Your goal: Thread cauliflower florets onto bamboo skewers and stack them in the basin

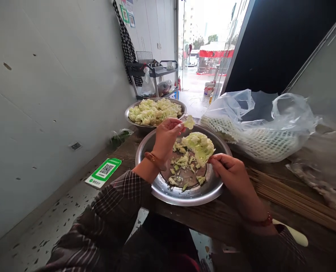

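Note:
Over the near metal basin (179,199), my left hand (167,138) is closed, pinching a small cauliflower floret (189,122) in its fingertips. My right hand (232,174) is closed on the lower right end of a larger cauliflower piece (199,147), level with the basin's right rim. Whether a stick runs through that piece is hidden by my fingers. Loose cauliflower bits (183,161) and scraps lie at the basin's bottom. Behind it, a second metal bowl (127,114) is heaped with cauliflower florets (150,112), and a thin stick shows among them.
Thin bamboo skewers (287,196) lie right of the basin, near a pale handle-like object (294,233). Clear plastic bags (270,132) with white foam netting stand behind them. A green QR-code card (104,172) is at left by the wall. A cart (156,71) stands beyond, beside the doorway.

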`<state>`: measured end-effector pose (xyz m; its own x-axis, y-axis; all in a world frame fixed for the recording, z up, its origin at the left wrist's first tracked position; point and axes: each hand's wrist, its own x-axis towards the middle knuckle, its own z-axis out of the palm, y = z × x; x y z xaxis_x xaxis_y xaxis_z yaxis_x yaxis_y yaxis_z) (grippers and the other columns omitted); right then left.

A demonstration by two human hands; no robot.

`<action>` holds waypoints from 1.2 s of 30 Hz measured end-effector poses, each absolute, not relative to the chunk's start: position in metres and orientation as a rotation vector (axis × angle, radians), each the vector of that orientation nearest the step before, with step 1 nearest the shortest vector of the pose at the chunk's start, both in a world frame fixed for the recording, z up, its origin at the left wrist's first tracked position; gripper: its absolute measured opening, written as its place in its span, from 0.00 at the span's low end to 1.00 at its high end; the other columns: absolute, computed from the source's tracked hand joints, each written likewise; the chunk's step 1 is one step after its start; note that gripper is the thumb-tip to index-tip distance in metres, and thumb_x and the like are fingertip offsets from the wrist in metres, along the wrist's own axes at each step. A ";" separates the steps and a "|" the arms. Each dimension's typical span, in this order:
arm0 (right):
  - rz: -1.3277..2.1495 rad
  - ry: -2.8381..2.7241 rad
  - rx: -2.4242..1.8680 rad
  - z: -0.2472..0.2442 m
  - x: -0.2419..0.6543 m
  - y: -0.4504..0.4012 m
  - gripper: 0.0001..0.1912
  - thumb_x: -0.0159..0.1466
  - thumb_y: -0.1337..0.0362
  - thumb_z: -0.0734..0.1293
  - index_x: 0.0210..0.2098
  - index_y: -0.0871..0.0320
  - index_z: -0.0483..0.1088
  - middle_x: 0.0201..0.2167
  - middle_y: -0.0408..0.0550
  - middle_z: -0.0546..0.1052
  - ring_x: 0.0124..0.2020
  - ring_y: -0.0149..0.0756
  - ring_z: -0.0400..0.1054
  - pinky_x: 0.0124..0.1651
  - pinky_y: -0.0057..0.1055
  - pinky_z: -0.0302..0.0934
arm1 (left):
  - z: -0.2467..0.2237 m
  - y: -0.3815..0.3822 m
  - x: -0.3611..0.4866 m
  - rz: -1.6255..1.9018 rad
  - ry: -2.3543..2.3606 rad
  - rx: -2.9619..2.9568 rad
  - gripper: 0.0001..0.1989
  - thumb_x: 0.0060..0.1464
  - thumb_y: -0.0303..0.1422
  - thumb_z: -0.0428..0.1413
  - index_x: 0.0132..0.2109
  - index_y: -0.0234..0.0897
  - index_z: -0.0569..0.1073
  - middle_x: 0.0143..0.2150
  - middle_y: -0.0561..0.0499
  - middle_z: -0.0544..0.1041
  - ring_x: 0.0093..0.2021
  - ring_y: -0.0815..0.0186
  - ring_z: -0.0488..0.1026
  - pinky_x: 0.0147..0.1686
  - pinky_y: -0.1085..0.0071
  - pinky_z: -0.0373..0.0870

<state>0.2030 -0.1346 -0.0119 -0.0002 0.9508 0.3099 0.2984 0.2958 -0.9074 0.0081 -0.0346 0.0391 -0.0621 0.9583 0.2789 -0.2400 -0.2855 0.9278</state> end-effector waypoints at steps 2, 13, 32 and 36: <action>0.767 -1.503 -1.208 -0.013 0.203 -0.134 0.14 0.65 0.54 0.67 0.31 0.58 0.76 0.18 0.40 0.69 0.21 0.30 0.61 0.25 0.27 0.55 | 0.039 -0.036 0.009 1.540 0.879 1.217 0.04 0.51 0.27 0.64 0.33 0.35 0.75 0.27 0.53 0.76 0.31 0.71 0.76 0.33 0.75 0.67; 0.796 -1.491 -1.216 -0.013 0.200 -0.134 0.14 0.65 0.54 0.67 0.31 0.58 0.76 0.19 0.40 0.71 0.21 0.30 0.62 0.25 0.27 0.56 | 0.040 -0.038 0.009 1.554 0.837 1.196 0.05 0.50 0.27 0.65 0.34 0.35 0.75 0.29 0.54 0.76 0.31 0.72 0.76 0.38 0.73 0.70; 0.714 -1.488 -1.212 -0.017 0.200 -0.133 0.15 0.66 0.55 0.66 0.28 0.58 0.75 0.21 0.42 0.72 0.23 0.31 0.62 0.26 0.28 0.54 | 0.041 -0.041 0.007 1.521 0.899 1.411 0.06 0.46 0.30 0.67 0.31 0.35 0.77 0.27 0.53 0.77 0.30 0.69 0.74 0.36 0.71 0.69; 0.702 -1.487 -1.206 -0.019 0.200 -0.132 0.15 0.66 0.55 0.66 0.30 0.58 0.76 0.20 0.41 0.71 0.23 0.31 0.63 0.27 0.28 0.55 | 0.043 -0.044 0.008 1.463 0.866 1.410 0.06 0.45 0.30 0.67 0.31 0.35 0.77 0.27 0.53 0.78 0.30 0.69 0.74 0.33 0.72 0.68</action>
